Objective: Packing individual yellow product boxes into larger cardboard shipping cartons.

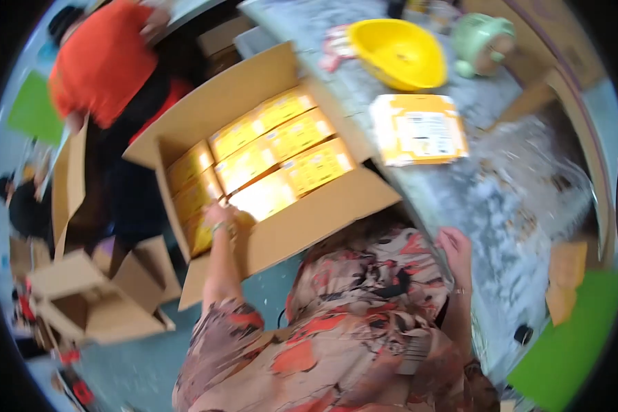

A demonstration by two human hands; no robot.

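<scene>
Your left hand [220,215] is at yellow boxes [262,198] toward the carton's [292,225] near-left corner; its grip, and your right hand's [456,250], cannot be told. Boxes likely light, crushable: hold opposite sides.

The head camera, left of a fisheye pair, looks steeply down over the wearer's patterned shirt [316,350] at lower centre, fairly near the open carton [316,213] left of centre; the tabletop [491,275] runs from top centre to lower right.
</scene>
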